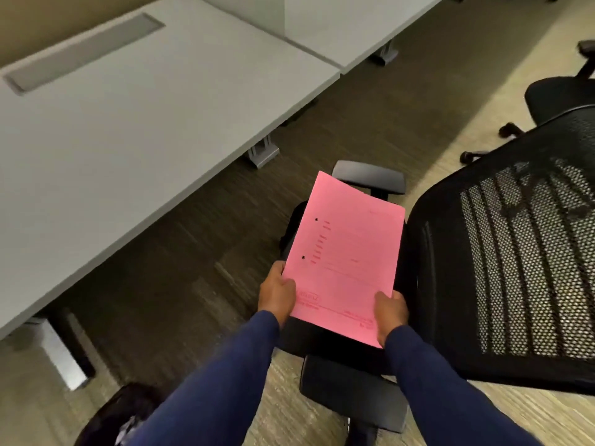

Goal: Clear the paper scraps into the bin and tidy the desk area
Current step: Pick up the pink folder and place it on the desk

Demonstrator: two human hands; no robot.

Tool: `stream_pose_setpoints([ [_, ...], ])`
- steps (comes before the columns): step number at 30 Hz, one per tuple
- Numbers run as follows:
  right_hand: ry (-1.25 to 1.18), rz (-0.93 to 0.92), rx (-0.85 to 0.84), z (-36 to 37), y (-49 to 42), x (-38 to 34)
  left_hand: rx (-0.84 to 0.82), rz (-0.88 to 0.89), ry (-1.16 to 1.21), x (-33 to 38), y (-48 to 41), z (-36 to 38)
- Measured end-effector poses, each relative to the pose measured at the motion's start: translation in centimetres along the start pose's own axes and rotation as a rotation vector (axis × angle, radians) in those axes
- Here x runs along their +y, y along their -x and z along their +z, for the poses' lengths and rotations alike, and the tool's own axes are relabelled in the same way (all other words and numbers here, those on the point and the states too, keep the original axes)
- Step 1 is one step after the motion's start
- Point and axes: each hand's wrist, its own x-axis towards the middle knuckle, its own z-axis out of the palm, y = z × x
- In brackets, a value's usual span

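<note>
Both hands grip a flat pink paper folder [344,255] with two punched holes and faint print. The left hand [277,292] pinches its near left edge, fingers curled shut; the right hand [390,312] clamps the near right corner. The folder is held above a black mesh-backed office chair [502,262], beside the smooth grey table [128,117].
</note>
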Motion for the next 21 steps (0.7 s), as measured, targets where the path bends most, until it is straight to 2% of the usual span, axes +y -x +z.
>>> stream_pose_setpoints([
  [9,0.068,-0.157,-0.05,2.3,9.0,-6.5,0.078,0.024,0.108,3.9,5.5,-8.4],
  [21,0.206,-0.268,-0.167,9.9,23.3,-9.5,0.258,0.079,0.15,2.1,13.0,-22.5],
])
